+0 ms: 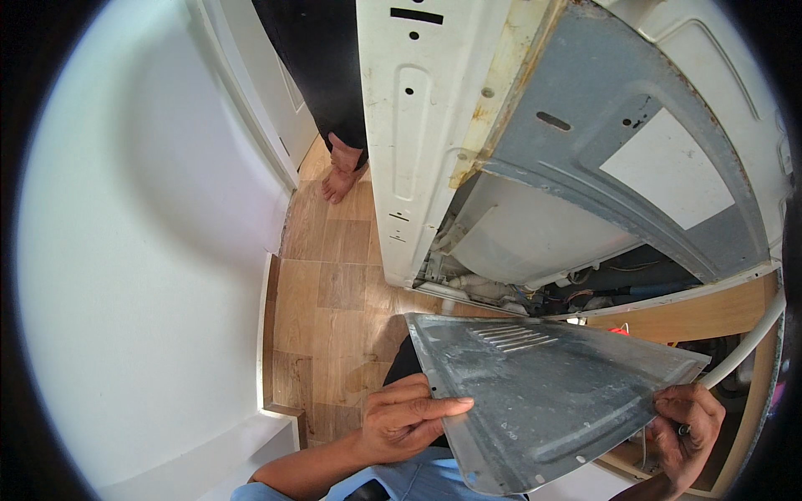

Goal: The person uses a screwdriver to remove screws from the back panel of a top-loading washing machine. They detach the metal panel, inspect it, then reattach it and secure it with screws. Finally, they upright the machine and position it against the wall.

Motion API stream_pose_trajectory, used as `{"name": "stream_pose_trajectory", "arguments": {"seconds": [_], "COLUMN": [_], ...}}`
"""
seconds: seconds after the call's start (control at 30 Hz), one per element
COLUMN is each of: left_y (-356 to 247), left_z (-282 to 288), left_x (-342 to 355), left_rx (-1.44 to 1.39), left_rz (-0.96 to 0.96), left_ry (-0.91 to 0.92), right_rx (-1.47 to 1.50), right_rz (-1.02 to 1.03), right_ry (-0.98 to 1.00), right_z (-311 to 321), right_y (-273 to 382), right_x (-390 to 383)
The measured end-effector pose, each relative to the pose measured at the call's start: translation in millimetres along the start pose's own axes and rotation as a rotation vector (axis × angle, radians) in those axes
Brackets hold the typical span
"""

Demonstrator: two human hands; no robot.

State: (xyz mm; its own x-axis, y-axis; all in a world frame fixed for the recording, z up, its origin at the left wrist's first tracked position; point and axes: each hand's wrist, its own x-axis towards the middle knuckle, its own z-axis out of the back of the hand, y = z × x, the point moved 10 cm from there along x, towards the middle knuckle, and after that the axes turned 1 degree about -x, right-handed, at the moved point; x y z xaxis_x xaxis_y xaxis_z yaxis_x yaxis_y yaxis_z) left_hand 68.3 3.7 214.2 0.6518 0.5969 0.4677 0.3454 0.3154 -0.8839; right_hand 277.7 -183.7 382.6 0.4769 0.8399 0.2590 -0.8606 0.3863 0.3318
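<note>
Right now the left hand (pixel 409 417) is clamped on the left edge of a grey metal panel (pixel 543 401), one digit laid across its face, while the right hand (pixel 689 426) pinches the right edge. That panel sits at lower centre, tilted above the blue clothing (pixel 422 478).

Just above it, the white appliance casing (pixel 397 167) gapes open: inside, a pale rounded tub (pixel 543 225) fills the gap, with pipes and wires crowding beneath. A grey plate with a white label (pixel 668 167) covers the upper right.

Over at right, a pale hose (pixel 752 342) curves down past a wooden frame (pixel 660 321); the panel stands in the way, hiding part of that frame. Upper left of centre, another person's bare foot (pixel 341 179) rests on the wood-patterned floor (pixel 334 284).

And the panel's longest edge runs left to right, dipping rightward, its slotted vents (pixel 514 336) toward the upper left.
</note>
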Motion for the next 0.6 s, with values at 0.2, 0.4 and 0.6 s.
{"name": "stream_pose_trajectory", "arguments": {"seconds": [0.2, 0.4, 0.6], "left_y": [-1, 7, 5], "left_z": [0, -1, 0], "left_x": [2, -2, -3], "left_rx": [0.01, 0.09, 0.05], "left_rz": [0.035, 0.082, 0.033], "left_ry": [-0.013, 0.047, 0.0], "right_rx": [-0.021, 0.0, 0.055], "right_rz": [-0.002, -0.01, -0.077], "right_ry": [-0.015, -0.037, -0.005], "right_z": [2, 3, 0], "right_y": [5, 2, -1], "right_x": [2, -1, 4]}}
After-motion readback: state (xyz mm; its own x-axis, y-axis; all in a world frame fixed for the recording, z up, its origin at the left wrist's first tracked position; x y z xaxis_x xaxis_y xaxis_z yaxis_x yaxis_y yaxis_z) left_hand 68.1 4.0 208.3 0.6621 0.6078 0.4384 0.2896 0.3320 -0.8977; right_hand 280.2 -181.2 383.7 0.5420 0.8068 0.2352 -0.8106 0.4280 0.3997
